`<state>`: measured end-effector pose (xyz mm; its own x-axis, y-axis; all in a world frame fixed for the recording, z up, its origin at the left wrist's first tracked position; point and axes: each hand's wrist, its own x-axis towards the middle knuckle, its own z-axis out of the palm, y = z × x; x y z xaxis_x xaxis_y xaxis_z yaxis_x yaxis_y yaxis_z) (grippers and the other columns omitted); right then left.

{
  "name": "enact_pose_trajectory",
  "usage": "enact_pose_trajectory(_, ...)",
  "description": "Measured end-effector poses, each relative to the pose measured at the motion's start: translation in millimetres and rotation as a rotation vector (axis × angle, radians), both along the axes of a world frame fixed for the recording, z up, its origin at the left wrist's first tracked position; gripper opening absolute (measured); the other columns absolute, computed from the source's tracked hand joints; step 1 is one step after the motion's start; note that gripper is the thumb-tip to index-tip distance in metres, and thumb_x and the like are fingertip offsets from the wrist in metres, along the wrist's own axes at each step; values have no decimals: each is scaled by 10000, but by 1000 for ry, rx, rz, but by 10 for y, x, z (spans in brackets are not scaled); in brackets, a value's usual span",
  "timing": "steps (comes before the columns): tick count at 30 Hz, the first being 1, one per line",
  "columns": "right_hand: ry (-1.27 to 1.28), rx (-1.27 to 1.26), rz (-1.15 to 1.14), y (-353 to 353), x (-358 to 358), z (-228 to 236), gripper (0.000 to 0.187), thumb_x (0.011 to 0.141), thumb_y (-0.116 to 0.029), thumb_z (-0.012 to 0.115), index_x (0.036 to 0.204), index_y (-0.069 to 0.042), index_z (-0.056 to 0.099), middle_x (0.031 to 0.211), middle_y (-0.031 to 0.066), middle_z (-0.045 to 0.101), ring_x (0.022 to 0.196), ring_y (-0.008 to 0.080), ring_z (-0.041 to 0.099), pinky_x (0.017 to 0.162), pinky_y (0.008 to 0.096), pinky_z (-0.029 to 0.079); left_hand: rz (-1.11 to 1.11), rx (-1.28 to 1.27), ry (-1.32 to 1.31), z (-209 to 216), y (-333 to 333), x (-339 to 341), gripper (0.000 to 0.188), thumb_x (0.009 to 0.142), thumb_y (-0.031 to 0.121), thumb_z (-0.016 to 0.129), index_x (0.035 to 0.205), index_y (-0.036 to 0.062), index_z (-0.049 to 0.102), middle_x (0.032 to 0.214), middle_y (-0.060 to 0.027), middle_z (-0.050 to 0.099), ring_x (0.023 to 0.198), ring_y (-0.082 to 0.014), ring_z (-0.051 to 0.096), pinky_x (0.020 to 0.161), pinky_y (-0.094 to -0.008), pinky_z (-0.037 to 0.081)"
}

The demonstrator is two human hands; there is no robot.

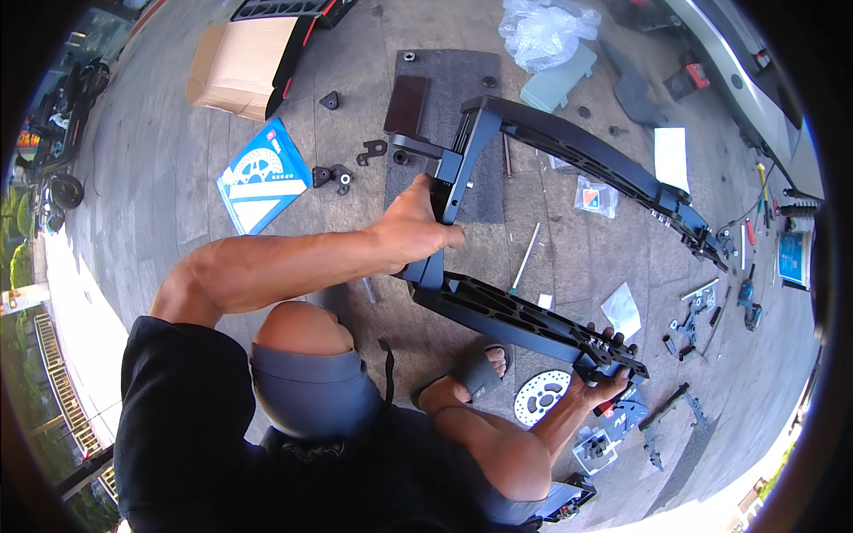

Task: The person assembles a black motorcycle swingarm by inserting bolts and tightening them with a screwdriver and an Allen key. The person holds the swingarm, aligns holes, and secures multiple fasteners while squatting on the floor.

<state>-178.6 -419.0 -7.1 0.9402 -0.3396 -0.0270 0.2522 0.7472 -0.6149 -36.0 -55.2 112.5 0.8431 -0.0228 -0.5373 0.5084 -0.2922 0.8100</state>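
A large black U-shaped metal swingarm frame (569, 147) is held up over the paved floor. My left hand (416, 226) grips its cross piece near the pivot end. My right hand (602, 377) holds the tip of the near arm (515, 315) from below. The far arm runs off to the right, ending by scattered tools. Under the frame lies a dark grey mat (444, 84) with small black parts on it.
A blue sprocket box (262, 176) and an open cardboard box (240, 62) lie at the left. A brake disc (540, 397) sits by my sandalled foot (480, 369). Plastic bags (544, 31), bolts, brackets and hand tools (755, 222) are strewn at the right.
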Motion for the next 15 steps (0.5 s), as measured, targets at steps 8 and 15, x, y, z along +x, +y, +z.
enact_pose_trajectory(8, 105, 88, 48, 86, -230, -477, 492, 832, -302, 693, 1278, -165, 538, 1280, 147, 580, 1216, 354, 538, 1074, 625, 343, -133, -39, 121, -159, 99, -95, 882, 651, 137, 800, 1330, -82, 281, 1090, -201, 530, 994, -271, 549, 866, -358, 474)
enact_pose_trajectory(15, 247, 161, 20, 268, -311, -832, 465, 812, -343, 708, 1230, -191, 572, 1224, 138, 610, 1175, 352, 560, 1051, 625, 362, -148, 42, 148, -207, 77, -44, 893, 634, 127, 786, 1344, -84, 286, 1139, -239, 527, 1064, -285, 533, 897, -368, 462)
